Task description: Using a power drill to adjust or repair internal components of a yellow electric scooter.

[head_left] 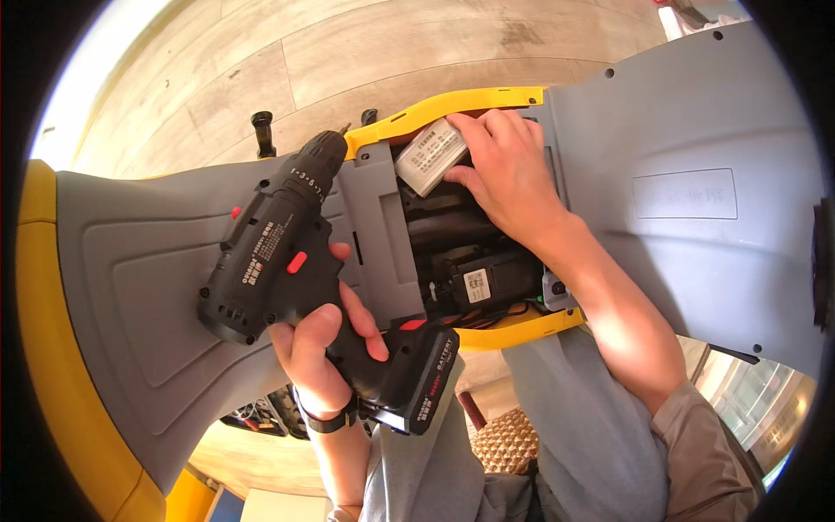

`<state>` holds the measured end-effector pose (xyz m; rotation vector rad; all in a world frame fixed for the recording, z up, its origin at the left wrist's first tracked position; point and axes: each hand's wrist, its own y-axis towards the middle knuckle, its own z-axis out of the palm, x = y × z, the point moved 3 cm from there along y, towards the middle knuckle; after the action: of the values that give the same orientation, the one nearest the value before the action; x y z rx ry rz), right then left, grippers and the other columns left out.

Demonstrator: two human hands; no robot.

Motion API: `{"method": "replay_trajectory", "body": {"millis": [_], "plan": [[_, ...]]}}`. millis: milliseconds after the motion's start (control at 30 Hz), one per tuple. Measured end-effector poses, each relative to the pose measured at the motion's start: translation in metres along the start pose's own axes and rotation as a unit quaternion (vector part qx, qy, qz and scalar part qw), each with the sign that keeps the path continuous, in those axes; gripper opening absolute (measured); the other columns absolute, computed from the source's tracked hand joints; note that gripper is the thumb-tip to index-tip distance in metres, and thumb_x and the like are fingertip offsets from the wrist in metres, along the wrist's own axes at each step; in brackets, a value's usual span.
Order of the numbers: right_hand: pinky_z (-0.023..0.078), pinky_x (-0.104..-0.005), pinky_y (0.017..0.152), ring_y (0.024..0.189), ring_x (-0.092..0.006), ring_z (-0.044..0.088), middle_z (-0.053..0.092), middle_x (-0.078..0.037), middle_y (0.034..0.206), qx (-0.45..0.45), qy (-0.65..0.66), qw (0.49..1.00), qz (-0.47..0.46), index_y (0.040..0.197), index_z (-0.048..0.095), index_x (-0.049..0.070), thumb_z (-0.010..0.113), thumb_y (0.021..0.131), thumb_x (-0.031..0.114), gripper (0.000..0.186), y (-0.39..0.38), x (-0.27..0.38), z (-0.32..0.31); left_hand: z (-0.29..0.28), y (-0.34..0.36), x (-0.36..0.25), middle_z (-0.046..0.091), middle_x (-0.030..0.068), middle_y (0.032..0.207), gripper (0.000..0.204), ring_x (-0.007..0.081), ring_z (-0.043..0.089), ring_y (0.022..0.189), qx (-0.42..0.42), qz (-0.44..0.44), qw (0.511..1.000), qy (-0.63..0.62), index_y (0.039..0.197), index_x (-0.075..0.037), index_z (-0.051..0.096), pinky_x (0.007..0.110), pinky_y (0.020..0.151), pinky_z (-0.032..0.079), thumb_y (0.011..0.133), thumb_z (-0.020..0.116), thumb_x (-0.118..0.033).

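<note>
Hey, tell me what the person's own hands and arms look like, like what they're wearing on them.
Both hands are bare, with no gloves. On the left hand side, a narrow black strap circles the wrist; whether it carries a watch face cannot be seen. The right hand has nothing on its wrist, and a loose brown sleeve covers that arm near the elbow.

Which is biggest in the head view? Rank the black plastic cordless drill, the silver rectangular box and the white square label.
1. Black plastic cordless drill
2. Silver rectangular box
3. White square label
</note>
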<state>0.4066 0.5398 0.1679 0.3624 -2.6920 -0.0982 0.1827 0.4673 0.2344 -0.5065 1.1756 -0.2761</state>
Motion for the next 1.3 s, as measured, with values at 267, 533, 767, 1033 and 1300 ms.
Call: {"method": "replay_trajectory", "body": {"millis": [267, 533, 767, 1033, 1300], "plan": [[0.038, -0.0421, 0.091, 0.103, -0.0271, 0.055, 0.057, -0.008, 0.103, -0.012, 0.002, 1.000, 0.006, 0.126, 0.058, 0.007, 0.081, 0.075, 0.017, 0.057, -0.002, -0.001, -0.002, -0.001, 0.002, 0.004, 0.053, 0.0106, 0.061, 0.067, 0.0178, 0.049, 0.040, 0.007, -0.005, 1.000, 0.013, 0.130, 0.015, 0.045, 0.027, 0.039, 0.042, 0.081, 0.060, -0.028], [0.036, -0.0433, 0.095, 0.100, -0.0238, 0.061, 0.062, -0.010, 0.100, -0.017, 0.019, 1.000, 0.001, 0.120, 0.061, 0.005, 0.082, 0.076, 0.017, 0.050, -0.001, -0.001, 0.000, -0.003, 0.003, 0.005, 0.053, 0.0087, 0.062, 0.065, 0.0166, 0.048, 0.039, 0.019, 0.013, 1.000, 0.008, 0.132, 0.013, 0.044, 0.025, 0.041, 0.039, 0.083, 0.058, -0.028], [0.037, -0.0440, 0.095, 0.100, -0.0257, 0.058, 0.060, -0.007, 0.101, -0.015, 0.034, 0.999, 0.007, 0.125, 0.060, 0.007, 0.081, 0.077, 0.017, 0.053, -0.002, -0.002, 0.001, 0.000, 0.002, 0.005, 0.052, 0.0082, 0.062, 0.064, 0.0165, 0.048, 0.039, 0.008, 0.013, 1.000, 0.012, 0.132, 0.013, 0.044, 0.026, 0.041, 0.038, 0.084, 0.057, -0.027], [0.039, -0.0434, 0.094, 0.097, -0.0257, 0.060, 0.060, -0.009, 0.097, -0.049, 0.047, 0.998, -0.006, 0.121, 0.062, 0.005, 0.080, 0.076, 0.012, 0.049, -0.005, 0.002, 0.001, 0.002, 0.002, 0.004, 0.052, 0.0083, 0.061, 0.064, 0.0167, 0.047, 0.039, 0.003, 0.020, 1.000, 0.017, 0.131, 0.014, 0.044, 0.026, 0.041, 0.039, 0.083, 0.057, -0.027], [0.043, -0.0399, 0.090, 0.096, -0.0264, 0.059, 0.062, -0.005, 0.100, -0.047, 0.047, 0.997, 0.030, 0.122, 0.062, 0.010, 0.082, 0.073, 0.011, 0.053, -0.007, 0.008, -0.001, -0.001, 0.003, 0.004, 0.053, 0.0089, 0.061, 0.064, 0.0172, 0.049, 0.040, 0.010, 0.020, 1.000, 0.021, 0.131, 0.014, 0.045, 0.026, 0.041, 0.040, 0.084, 0.057, -0.026]]}}
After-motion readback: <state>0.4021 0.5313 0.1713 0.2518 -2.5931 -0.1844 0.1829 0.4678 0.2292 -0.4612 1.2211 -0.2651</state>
